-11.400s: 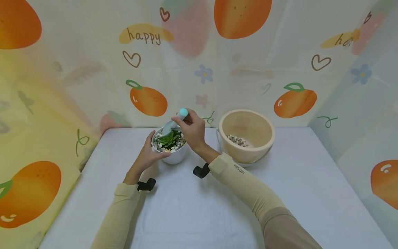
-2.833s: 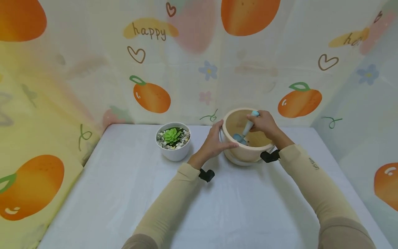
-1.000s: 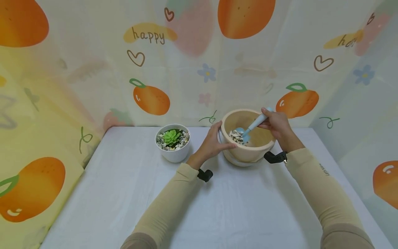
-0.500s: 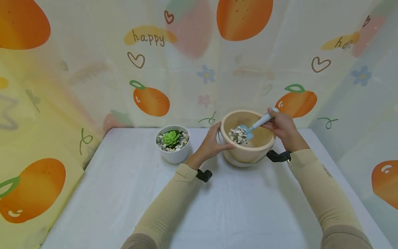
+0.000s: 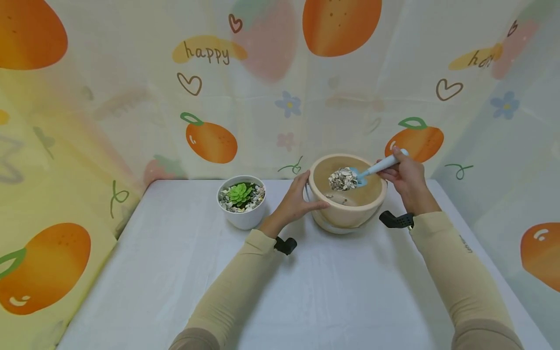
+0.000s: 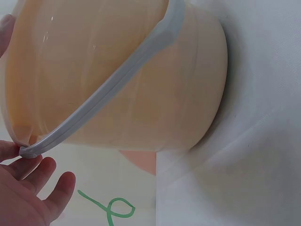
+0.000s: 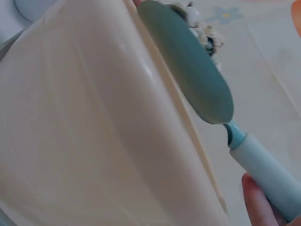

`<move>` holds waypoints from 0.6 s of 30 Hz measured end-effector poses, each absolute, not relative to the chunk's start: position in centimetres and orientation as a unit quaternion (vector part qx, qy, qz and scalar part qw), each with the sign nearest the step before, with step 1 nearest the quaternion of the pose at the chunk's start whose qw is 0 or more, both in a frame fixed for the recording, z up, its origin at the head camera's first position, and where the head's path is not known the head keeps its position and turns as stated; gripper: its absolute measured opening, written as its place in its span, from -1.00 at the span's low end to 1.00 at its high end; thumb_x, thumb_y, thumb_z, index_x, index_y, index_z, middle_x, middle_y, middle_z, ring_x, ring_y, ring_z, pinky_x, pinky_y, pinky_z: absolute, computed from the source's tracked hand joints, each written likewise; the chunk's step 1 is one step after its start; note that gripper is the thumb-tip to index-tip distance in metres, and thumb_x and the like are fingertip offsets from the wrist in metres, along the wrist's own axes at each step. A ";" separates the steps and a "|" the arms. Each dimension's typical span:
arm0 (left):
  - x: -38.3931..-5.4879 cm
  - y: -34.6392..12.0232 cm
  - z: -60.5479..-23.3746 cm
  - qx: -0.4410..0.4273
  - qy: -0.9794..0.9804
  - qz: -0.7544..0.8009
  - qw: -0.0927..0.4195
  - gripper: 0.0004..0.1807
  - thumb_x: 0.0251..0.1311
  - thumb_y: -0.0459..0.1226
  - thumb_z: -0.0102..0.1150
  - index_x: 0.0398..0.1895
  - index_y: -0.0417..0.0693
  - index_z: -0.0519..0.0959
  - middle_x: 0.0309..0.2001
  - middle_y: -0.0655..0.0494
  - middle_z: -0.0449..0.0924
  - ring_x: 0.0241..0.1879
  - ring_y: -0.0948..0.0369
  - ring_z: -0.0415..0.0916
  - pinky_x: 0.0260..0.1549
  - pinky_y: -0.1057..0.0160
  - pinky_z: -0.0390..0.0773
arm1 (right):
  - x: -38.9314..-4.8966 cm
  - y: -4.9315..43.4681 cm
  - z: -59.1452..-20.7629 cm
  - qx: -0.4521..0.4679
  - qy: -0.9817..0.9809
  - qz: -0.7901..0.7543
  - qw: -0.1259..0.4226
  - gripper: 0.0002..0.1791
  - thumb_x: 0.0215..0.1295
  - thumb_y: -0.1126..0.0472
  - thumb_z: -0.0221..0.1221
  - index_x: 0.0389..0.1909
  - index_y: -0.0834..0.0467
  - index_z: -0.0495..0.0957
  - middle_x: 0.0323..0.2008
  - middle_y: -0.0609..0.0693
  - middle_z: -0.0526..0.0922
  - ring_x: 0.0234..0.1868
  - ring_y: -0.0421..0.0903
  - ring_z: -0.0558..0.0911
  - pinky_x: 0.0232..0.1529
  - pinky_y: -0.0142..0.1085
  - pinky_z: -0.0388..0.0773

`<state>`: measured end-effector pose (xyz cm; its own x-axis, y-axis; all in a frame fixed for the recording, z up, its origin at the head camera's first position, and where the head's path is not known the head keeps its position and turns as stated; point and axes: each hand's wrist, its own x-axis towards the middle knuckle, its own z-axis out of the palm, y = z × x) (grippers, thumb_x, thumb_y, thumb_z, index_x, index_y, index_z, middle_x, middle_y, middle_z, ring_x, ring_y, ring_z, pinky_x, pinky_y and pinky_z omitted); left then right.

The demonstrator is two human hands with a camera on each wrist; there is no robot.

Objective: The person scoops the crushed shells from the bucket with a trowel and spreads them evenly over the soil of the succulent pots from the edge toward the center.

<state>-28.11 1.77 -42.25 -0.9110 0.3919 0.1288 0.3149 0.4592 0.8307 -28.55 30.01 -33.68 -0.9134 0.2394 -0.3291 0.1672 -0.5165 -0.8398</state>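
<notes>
In the head view a cream bucket (image 5: 350, 213) stands at the table's back right. My left hand (image 5: 294, 200) holds its left side, thumb and fingers spread along the rim; the left wrist view shows fingers (image 6: 61, 188) by the pivot of the grey handle (image 6: 108, 92). My right hand (image 5: 408, 179) grips a light-blue trowel (image 5: 381, 166) by its handle, over the bucket's right rim. A heap of pale gravel (image 5: 343, 179) fills the trowel's blade, raised inside the bucket mouth. From below, the right wrist view shows the blade (image 7: 193, 66) beside the rim.
A white pot (image 5: 245, 221) with a green succulent (image 5: 240, 194) and stones stands left of the bucket, near my left forearm. A few stones (image 5: 337, 199) lie on the bucket's floor. A printed cloth (image 5: 258, 107) hangs along the table's back edge.
The trowel has come up from the bucket's floor with gravel on it, and my right hand has shifted right. Earlier both hands were at the white pot. My left hand stays on the bucket.
</notes>
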 end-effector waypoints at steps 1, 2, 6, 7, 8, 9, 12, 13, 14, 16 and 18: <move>-28.1 1.7 -42.2 0.208 0.853 0.477 0.040 0.19 -0.02 0.03 0.46 0.56 -0.08 -0.09 0.53 -0.09 -0.04 0.53 -0.01 -0.05 0.44 -0.07 0.12 | -28.5 30.0 -33.7 -0.206 -0.485 0.850 0.030 -0.55 0.36 0.01 0.13 0.20 0.07 0.37 -0.46 0.02 0.72 -0.28 -0.08 0.77 0.07 -0.14 0.47; -28.1 1.7 -42.2 0.209 0.853 0.477 0.039 0.19 -0.02 0.03 0.46 0.56 -0.08 -0.08 0.53 -0.10 -0.04 0.53 -0.01 -0.05 0.44 -0.07 0.12 | -28.5 30.0 -33.7 -0.205 -0.476 0.855 0.038 -0.50 0.36 0.02 0.13 0.27 0.07 0.35 -0.45 0.02 0.72 -0.30 -0.08 0.76 0.07 -0.14 0.47; -28.1 1.6 -42.2 0.210 0.853 0.476 0.038 0.18 -0.02 0.03 0.46 0.56 -0.08 -0.07 0.53 -0.10 -0.03 0.52 -0.02 -0.03 0.43 -0.08 0.14 | -28.4 30.0 -34.0 -0.196 -0.451 0.869 0.060 -0.44 0.34 0.05 0.15 0.32 0.06 0.34 -0.38 0.03 0.70 -0.29 -0.08 0.75 0.03 -0.14 0.51; -28.1 1.6 -42.2 0.209 0.853 0.476 0.037 0.18 -0.02 0.03 0.46 0.56 -0.08 -0.06 0.53 -0.10 -0.03 0.52 -0.02 -0.02 0.43 -0.08 0.14 | -28.4 30.0 -34.1 -0.194 -0.446 0.871 0.063 -0.47 0.32 0.05 0.16 0.29 0.05 0.37 -0.38 0.04 0.70 -0.29 -0.07 0.75 0.02 -0.14 0.52; -28.1 1.5 -42.3 0.210 0.853 0.476 0.036 0.18 -0.02 0.02 0.46 0.56 -0.08 -0.06 0.52 -0.10 -0.02 0.52 -0.03 -0.01 0.43 -0.08 0.15 | -28.3 29.9 -34.1 -0.192 -0.442 0.874 0.065 -0.50 0.32 0.05 0.18 0.25 0.06 0.40 -0.38 0.05 0.71 -0.30 -0.06 0.76 0.01 -0.15 0.53; -28.1 1.5 -42.3 0.210 0.853 0.476 0.036 0.17 -0.02 0.02 0.47 0.56 -0.08 -0.05 0.52 -0.10 -0.01 0.52 -0.03 -0.01 0.42 -0.08 0.15 | -28.3 29.9 -34.3 -0.189 -0.441 0.875 0.067 -0.55 0.32 0.05 0.18 0.19 0.06 0.42 -0.38 0.06 0.71 -0.30 -0.06 0.76 0.01 -0.16 0.54; -28.2 1.4 -42.4 0.217 0.852 0.476 0.028 0.16 -0.03 0.01 0.47 0.55 -0.08 -0.02 0.51 -0.10 0.01 0.50 -0.03 0.03 0.42 -0.08 0.16 | -28.2 29.8 -34.6 -0.181 -0.431 0.882 0.067 -0.61 0.29 0.05 0.20 0.09 0.06 0.44 -0.40 0.08 0.71 -0.31 -0.04 0.77 0.01 -0.16 0.54; -28.2 1.4 -42.4 0.220 0.851 0.476 0.025 0.15 -0.03 0.00 0.48 0.55 -0.08 -0.01 0.51 -0.10 0.02 0.50 -0.03 0.04 0.42 -0.07 0.17 | -28.1 29.8 -34.7 -0.178 -0.426 0.885 0.065 -0.61 0.28 0.05 0.21 0.08 0.07 0.44 -0.40 0.09 0.71 -0.31 -0.03 0.77 0.02 -0.16 0.53; -28.2 1.4 -42.4 0.223 0.851 0.476 0.022 0.14 -0.03 0.00 0.48 0.55 -0.08 0.00 0.50 -0.10 0.03 0.49 -0.03 0.05 0.42 -0.07 0.17 | -28.1 29.8 -34.8 -0.176 -0.420 0.888 0.064 -0.60 0.27 0.04 0.23 0.07 0.07 0.43 -0.40 0.10 0.71 -0.30 -0.03 0.77 0.03 -0.16 0.52; -28.3 1.3 -42.5 0.227 0.850 0.475 0.018 0.13 -0.03 0.00 0.48 0.54 -0.07 0.01 0.50 -0.10 0.05 0.49 -0.03 0.07 0.41 -0.07 0.18 | -28.0 29.8 -35.0 -0.174 -0.409 0.894 0.062 -0.57 0.24 0.04 0.25 0.07 0.10 0.42 -0.39 0.11 0.72 -0.30 -0.01 0.77 0.07 -0.15 0.49; -28.3 1.3 -42.5 0.229 0.849 0.475 0.015 0.12 -0.02 0.00 0.47 0.54 -0.05 0.02 0.50 -0.10 0.05 0.49 -0.02 0.07 0.41 -0.08 0.18 | -28.0 29.8 -35.2 -0.175 -0.404 0.896 0.060 -0.58 0.25 0.05 0.24 0.05 0.12 0.42 -0.39 0.12 0.72 -0.30 0.00 0.77 0.10 -0.13 0.45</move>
